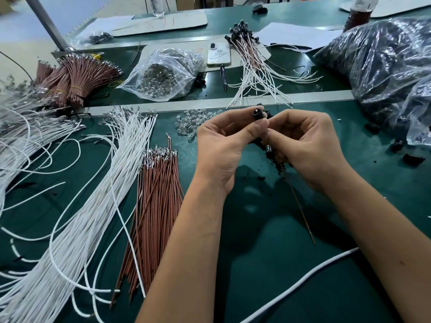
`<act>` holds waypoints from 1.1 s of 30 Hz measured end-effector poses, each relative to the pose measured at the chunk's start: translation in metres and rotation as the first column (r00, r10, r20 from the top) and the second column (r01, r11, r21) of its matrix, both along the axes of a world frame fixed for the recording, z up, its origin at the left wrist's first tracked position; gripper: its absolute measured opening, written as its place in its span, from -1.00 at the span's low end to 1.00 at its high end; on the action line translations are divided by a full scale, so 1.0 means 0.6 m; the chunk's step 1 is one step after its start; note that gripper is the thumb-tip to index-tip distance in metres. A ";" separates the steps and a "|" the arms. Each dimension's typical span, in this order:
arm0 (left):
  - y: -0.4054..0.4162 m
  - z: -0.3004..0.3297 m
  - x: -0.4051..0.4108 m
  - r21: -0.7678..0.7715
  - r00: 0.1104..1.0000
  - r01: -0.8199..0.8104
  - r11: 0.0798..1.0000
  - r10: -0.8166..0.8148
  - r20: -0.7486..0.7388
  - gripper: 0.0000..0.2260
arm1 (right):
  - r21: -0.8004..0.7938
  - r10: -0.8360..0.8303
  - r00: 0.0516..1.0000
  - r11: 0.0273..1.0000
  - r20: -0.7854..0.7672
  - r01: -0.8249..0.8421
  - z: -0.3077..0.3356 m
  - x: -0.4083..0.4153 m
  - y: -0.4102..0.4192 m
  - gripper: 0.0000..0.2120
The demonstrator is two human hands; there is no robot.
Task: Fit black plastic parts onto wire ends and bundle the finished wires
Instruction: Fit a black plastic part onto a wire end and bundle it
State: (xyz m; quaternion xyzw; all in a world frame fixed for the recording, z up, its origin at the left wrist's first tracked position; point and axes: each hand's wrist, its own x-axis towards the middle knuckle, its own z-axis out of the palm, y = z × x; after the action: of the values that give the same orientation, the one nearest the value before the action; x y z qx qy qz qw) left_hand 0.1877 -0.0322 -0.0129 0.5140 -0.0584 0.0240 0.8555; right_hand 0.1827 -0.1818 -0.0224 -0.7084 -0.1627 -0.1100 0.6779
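Observation:
My left hand point(221, 145) pinches a small black plastic part point(258, 113) between thumb and fingertips, its open end facing the camera. My right hand point(305, 148) is curled round several more black parts and a brown wire point(303, 217) that hangs down from the fist toward me. Both hands meet above the green mat point(268, 252). Loose brown wires point(154, 206) with metal terminals lie left of my left forearm. White wires point(93, 206) fan out further left. A heap of finished wires point(251, 59) with black ends lies at the back centre.
A clear bag of small glass bulbs point(163, 75) and loose bulbs point(193, 122) lie behind my hands. A large bag of black parts point(384, 66) fills the right. Bundled brown wires point(74, 78) sit back left, a phone point(219, 54) at the back, and a white cable point(303, 283) front right.

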 end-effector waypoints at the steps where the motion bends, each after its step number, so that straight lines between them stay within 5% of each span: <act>1: 0.000 0.000 0.000 0.014 1.000 -0.005 1.000 0.005 0.010 -0.83 | -0.008 0.003 1.000 1.000 0.009 -0.003 0.000 0.000 0.000 -0.86; 15: -0.004 0.007 -0.007 0.056 0.970 -0.040 0.998 0.026 0.243 -0.67 | -0.045 -0.070 0.995 0.996 0.071 0.074 0.006 0.000 -0.003 -0.92; 33: -0.007 0.016 -0.014 0.062 0.971 -0.036 0.997 0.021 0.239 -0.67 | -0.027 -0.034 0.994 0.999 0.108 0.037 0.005 0.000 -0.002 -0.90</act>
State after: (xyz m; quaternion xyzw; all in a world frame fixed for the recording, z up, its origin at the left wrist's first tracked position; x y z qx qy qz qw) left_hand 0.1794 -0.0366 -0.0033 0.5360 -0.1539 0.0958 0.8245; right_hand 0.1824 -0.1829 -0.0192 -0.7140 -0.1881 -0.1578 0.6557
